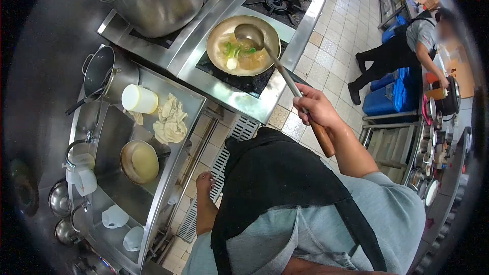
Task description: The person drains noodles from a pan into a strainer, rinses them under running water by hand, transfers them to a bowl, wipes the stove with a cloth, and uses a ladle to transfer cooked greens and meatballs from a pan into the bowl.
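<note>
My right hand (pixel 318 108) is wrapped round the long handle of a ladle (pixel 291 82), whose wooden end sticks out below my fist. The ladle's metal bowl (pixel 249 35) rests inside a round pan (pixel 216 57) on the stove, tilted towards the far side. In the pan are a thin yellowish liquid (pixel 253 61), some green pieces (pixel 233 51) and one pale round piece (pixel 232 63). My left hand (pixel 205 180) hangs low at my side beside the sink counter, fingers loosely bent, with nothing visible in it.
A large steel pot (pixel 162 7) stands on the stove's left, and a bare burner (pixel 276 4) lies beyond the pan. On the sink counter sit a white tub (pixel 139 99) and a crumpled cloth (pixel 170 119). Another pan (pixel 128 165) lies in the sink. A co-worker (pixel 402 43) stands at the right counter.
</note>
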Available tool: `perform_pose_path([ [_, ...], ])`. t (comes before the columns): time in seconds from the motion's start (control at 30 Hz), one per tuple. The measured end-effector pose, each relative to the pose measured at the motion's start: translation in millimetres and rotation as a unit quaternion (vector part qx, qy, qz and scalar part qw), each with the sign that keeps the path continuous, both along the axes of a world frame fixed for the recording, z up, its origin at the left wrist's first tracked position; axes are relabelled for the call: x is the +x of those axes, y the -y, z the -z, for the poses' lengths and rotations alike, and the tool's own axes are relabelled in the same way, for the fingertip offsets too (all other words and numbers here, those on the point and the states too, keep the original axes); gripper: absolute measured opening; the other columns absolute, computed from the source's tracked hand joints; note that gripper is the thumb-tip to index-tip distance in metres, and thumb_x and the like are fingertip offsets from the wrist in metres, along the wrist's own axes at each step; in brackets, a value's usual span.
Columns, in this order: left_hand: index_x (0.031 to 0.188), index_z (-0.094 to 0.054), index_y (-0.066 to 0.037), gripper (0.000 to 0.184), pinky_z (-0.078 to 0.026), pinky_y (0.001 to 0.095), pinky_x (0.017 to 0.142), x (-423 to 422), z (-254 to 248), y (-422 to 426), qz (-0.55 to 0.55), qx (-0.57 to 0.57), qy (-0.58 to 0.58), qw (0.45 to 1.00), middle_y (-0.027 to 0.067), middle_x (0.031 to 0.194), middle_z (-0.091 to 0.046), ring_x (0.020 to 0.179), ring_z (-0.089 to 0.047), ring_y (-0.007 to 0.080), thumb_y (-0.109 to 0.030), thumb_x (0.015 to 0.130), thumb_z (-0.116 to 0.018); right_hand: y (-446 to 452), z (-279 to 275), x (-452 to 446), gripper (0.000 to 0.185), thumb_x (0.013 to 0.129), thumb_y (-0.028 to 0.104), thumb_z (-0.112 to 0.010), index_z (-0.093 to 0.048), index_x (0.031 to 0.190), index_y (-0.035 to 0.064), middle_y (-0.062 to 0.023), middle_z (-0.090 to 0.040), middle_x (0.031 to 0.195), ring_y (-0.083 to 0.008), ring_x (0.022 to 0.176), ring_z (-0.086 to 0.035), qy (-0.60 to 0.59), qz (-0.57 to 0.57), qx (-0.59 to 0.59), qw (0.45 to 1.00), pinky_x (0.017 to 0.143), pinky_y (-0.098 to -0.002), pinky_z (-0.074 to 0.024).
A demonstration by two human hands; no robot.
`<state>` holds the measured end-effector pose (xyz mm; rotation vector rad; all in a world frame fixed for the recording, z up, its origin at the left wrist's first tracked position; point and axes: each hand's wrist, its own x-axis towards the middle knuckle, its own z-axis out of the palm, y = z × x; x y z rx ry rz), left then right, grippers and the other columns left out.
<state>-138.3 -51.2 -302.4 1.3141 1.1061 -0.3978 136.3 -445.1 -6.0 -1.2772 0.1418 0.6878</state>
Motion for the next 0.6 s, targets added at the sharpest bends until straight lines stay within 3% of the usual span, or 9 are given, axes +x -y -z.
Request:
perform_pose_path([
  [0.1, 0.111, -0.056, -0.005, 0.029, -0.045, 0.0296, 0.043, -12, -1, -8, 0.069, 0.004, -0.076, 0.995, 0.0069, 0.085, -0.061, 0.056, -0.06, 0.0172, -0.026, 0.09, -0.057, 5, -14, -10, 0.052, 0.087, 0.004, -0.056, -0.041, 0.136, 0.0023, 0.0002, -0.049, 0.071, -0.007, 0.047, -0.044, 0.07, 0.002, -0.088, 0.994, 0.041, -0.0217, -0.0374],
  [0.17, 0.101, -0.058, -0.005, 0.024, -0.043, 0.03, 0.041, -18, -2, -7, 0.012, -0.021, -0.102, 0.994, 0.0053, 0.078, -0.058, 0.054, -0.057, 0.0163, -0.026, 0.091, -0.057, 10, -10, -13, 0.061, 0.086, 0.001, -0.057, -0.037, 0.143, 0.0085, 0.0034, -0.047, 0.072, -0.0053, 0.052, -0.042, 0.193, 0.015, -0.23, 0.954, 0.046, -0.0205, -0.0372],
  [0.2, 0.094, -0.058, -0.006, 0.02, -0.043, 0.0295, 0.041, -15, -14, -1, 0.032, 0.022, -0.111, 0.993, 0.0052, 0.076, -0.057, 0.052, -0.055, 0.0156, -0.025, 0.09, -0.057, 12, -4, -10, 0.058, 0.084, -0.002, -0.059, -0.044, 0.139, 0.0109, 0.0049, -0.047, 0.073, -0.0048, 0.056, -0.041, 0.263, 0.03, -0.29, 0.92, 0.05, -0.0203, -0.0369],
  [0.23, 0.094, -0.058, -0.006, 0.02, -0.043, 0.0295, 0.041, -15, -15, -1, 0.035, 0.023, -0.111, 0.993, 0.0052, 0.076, -0.057, 0.052, -0.055, 0.0156, -0.025, 0.09, -0.057, 20, 4, -3, 0.058, 0.084, -0.002, -0.059, -0.044, 0.139, 0.0109, 0.0049, -0.047, 0.073, -0.0048, 0.056, -0.041, 0.262, 0.032, -0.29, 0.92, 0.05, -0.0203, -0.0369],
  [0.3, 0.098, -0.057, -0.006, 0.02, -0.042, 0.0287, 0.042, -13, -14, -2, 0.035, -0.006, -0.083, 0.996, 0.0063, 0.079, -0.057, 0.051, -0.054, 0.0154, -0.024, 0.09, -0.058, 39, 10, 14, 0.054, 0.083, 0.0, -0.064, -0.05, 0.134, 0.0106, 0.0022, -0.056, 0.08, -0.0078, 0.069, -0.048, 0.208, 0.049, -0.272, 0.938, 0.064, -0.0229, -0.0427],
  [0.37, 0.103, -0.056, -0.006, 0.019, -0.042, 0.0288, 0.042, -11, -10, 5, -0.003, -0.004, -0.08, 0.997, 0.0066, 0.082, -0.058, 0.052, -0.054, 0.0155, -0.021, 0.09, -0.057, 53, 12, 26, 0.05, 0.083, 0.001, -0.063, -0.053, 0.131, 0.0081, 0.0009, -0.055, 0.079, -0.0079, 0.064, -0.051, 0.201, 0.056, -0.274, 0.939, 0.058, -0.0229, -0.0434],
  [0.5, 0.1, -0.056, -0.007, 0.015, -0.042, 0.0282, 0.043, -6, -9, 26, -0.058, 0.025, -0.022, 0.998, 0.006, 0.08, -0.059, 0.054, -0.056, 0.0161, -0.018, 0.09, -0.056, 85, 46, 66, 0.049, 0.084, 0.003, -0.059, -0.049, 0.133, 0.0042, 0.0004, -0.05, 0.071, -0.0082, 0.049, -0.047, 0.149, 0.128, -0.141, 0.97, 0.04, -0.0234, -0.039],
  [0.57, 0.099, -0.055, -0.007, 0.014, -0.042, 0.0279, 0.043, -34, 37, 23, 0.13, 0.152, 0.268, 0.942, 0.0061, 0.079, -0.059, 0.054, -0.057, 0.0163, -0.016, 0.089, -0.055, 96, 56, 86, 0.051, 0.085, 0.003, -0.058, -0.046, 0.135, 0.0043, 0.0007, -0.05, 0.07, -0.0076, 0.049, -0.047, 0.13, 0.106, -0.13, 0.977, 0.04, -0.0226, -0.0393],
  [0.6, 0.099, -0.055, -0.006, 0.014, -0.042, 0.0282, 0.043, -26, 30, 28, 0.131, 0.111, 0.088, 0.981, 0.0057, 0.078, -0.059, 0.054, -0.056, 0.0155, -0.015, 0.088, -0.053, 103, 66, 96, 0.049, 0.085, 0.004, -0.058, -0.047, 0.133, 0.0044, 0.0003, -0.051, 0.071, -0.0073, 0.049, -0.047, 0.106, 0.098, -0.086, 0.986, 0.04, -0.0219, -0.0394],
])
